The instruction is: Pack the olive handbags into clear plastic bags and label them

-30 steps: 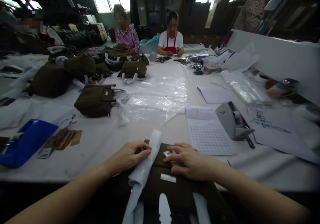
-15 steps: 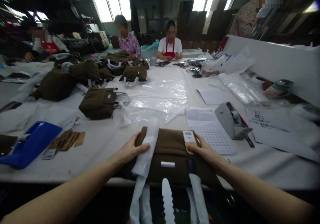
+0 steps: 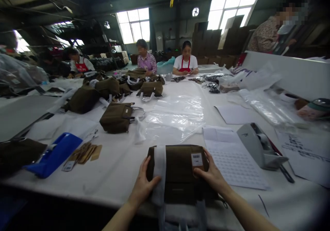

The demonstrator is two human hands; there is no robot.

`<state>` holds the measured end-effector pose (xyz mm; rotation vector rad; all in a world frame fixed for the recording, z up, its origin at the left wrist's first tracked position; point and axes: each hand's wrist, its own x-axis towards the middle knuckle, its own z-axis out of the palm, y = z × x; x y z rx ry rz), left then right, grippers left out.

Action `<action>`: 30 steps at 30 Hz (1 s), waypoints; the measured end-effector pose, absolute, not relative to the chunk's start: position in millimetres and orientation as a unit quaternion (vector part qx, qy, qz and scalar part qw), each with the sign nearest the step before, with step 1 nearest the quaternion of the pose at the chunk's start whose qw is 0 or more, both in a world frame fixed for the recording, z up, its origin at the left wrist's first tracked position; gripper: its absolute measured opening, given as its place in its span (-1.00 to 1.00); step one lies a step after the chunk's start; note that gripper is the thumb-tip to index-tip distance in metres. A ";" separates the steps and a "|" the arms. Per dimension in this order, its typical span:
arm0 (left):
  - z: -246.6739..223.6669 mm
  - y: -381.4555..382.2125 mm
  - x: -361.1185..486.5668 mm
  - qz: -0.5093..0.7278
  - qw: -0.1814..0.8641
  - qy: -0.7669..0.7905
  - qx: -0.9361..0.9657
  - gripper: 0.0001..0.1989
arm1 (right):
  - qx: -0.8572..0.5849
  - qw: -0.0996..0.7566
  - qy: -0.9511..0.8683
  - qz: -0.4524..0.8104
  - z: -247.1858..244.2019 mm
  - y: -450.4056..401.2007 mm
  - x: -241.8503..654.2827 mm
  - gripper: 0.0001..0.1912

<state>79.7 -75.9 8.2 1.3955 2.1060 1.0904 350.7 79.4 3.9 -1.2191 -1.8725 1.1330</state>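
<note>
The brown bag (image 3: 179, 169) is located to the left of the grey dispenser (image 3: 250, 138) and nearer the worker, with the printed sheet (image 3: 229, 159) between the two. The bag is gripped at both ends. At its left end it is pinched by the left hand (image 3: 143, 186), the thumb being laid over the white wrap (image 3: 160, 171). At its right end, the side toward the dispenser, it is pinched by the right hand (image 3: 212, 174), the thumb being pressed on the tag (image 3: 197, 159). Whether the underside is supported by the table (image 3: 110, 176) cannot be judged with certainty from this angle.

For a steady hold, pressure should be applied equally at both ends. The wrap should be held flat without creasing, and the tag should be pressed lightly so that it is not bent.

A barcode is shown on the tag; the characters beneath it are too small to be read. Dark handwriting is carried by the paper (image 3: 319, 162) to the right of the dispenser, and a dark mark by the dispenser's side; neither is legible. No brand can be read.
</note>
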 end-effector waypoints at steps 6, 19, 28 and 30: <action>46.0 -13.5 90.3 0.227 -0.093 0.641 0.727 -0.40 | -0.356 0.259 -0.897 0.043 21.4 108.8 309.2 -0.31; 25.3 30.9 100.9 0.143 0.037 0.635 0.758 -0.31 | -0.261 0.189 -0.946 -0.019 -4.8 129.5 283.3 -0.26; 39.0 87.2 -4.6 0.325 0.120 0.711 0.611 -0.64 | -0.397 0.334 -0.842 0.147 13.2 223.6 301.7 -0.42; 18.6 115.6 -20.3 0.214 0.180 0.693 0.665 -0.60 | -0.311 0.222 -0.917 0.117 -2.4 257.7 285.5 -0.34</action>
